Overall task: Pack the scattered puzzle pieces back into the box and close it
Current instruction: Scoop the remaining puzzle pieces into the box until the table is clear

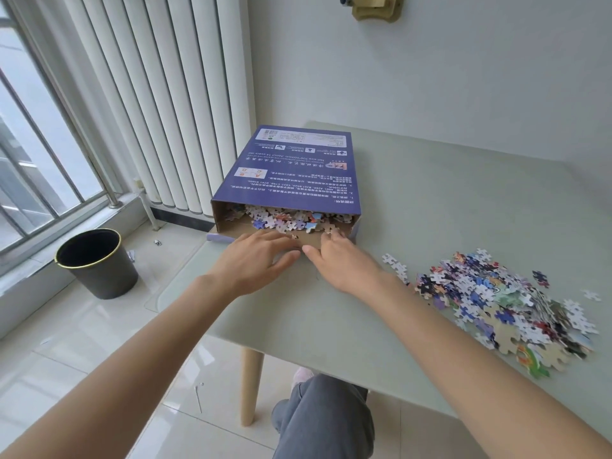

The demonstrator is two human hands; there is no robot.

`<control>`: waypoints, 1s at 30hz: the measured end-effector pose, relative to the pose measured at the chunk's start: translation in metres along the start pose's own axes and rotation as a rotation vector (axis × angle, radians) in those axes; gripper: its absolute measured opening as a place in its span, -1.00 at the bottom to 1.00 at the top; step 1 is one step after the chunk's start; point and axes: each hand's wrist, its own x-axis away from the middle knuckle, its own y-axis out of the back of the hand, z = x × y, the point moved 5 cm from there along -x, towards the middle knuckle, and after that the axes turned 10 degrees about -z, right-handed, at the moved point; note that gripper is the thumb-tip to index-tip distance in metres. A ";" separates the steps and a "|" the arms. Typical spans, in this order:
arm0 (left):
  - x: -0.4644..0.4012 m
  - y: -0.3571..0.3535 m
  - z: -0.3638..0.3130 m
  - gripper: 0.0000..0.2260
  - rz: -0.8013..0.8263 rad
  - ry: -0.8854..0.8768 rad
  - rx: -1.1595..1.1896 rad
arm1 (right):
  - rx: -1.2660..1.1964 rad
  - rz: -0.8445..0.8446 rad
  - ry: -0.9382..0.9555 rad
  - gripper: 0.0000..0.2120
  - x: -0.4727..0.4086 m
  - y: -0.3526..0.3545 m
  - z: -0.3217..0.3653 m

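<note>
We find the box [288, 167] lying flat at the far left of the table [463, 200], printed purple face up, its near end open and its brown flap [265, 231] folded down onto the tabletop. Loose puzzle pieces [284, 218] are heaped just inside the mouth, some spilling onto the flap. Our left hand [255, 260] rests flat at the flap with fingers extended and gripping nothing; our right hand [334, 256] sits beside it with fingers bent toward the mouth, and we cannot tell whether they pinch any pieces. A large pile of pieces [510, 303] lies on the table to the right, well apart from the box, with a few strays around it. We judge the loading step to be in hand and well short of complete. The next move calls for pushing the pieces at the mouth deeper inside, then bringing the right-hand pile across; the flap cannot close until the opening is clear.
</note>
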 end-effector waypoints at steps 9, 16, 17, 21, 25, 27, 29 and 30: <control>-0.036 -0.007 0.028 -0.58 0.191 0.188 -0.030 | 0.018 0.044 -0.013 -0.41 -0.040 -0.008 0.010; -0.043 -0.013 0.026 -0.64 0.143 0.251 -0.056 | -0.026 -0.001 -0.012 -0.49 -0.047 -0.013 0.008; -0.041 -0.013 0.024 -0.65 0.095 0.248 -0.054 | -0.062 -0.016 0.002 -0.51 -0.045 -0.012 0.007; -0.035 -0.008 0.007 -0.71 -0.128 0.231 -0.013 | -0.227 -0.157 0.060 -0.68 -0.028 0.007 -0.001; -0.030 0.001 -0.028 -0.74 -0.269 0.219 0.057 | -0.317 -0.363 0.074 -0.69 0.008 0.039 -0.025; -0.029 0.006 -0.056 -0.77 -0.338 0.175 0.190 | -0.331 -0.464 0.023 -0.71 0.028 0.053 -0.050; -0.033 0.005 -0.088 -0.79 -0.322 0.083 0.313 | -0.287 -0.510 -0.055 -0.73 0.045 0.059 -0.080; -0.036 0.001 -0.105 -0.79 -0.264 0.028 0.335 | -0.255 -0.502 -0.104 -0.73 0.053 0.060 -0.096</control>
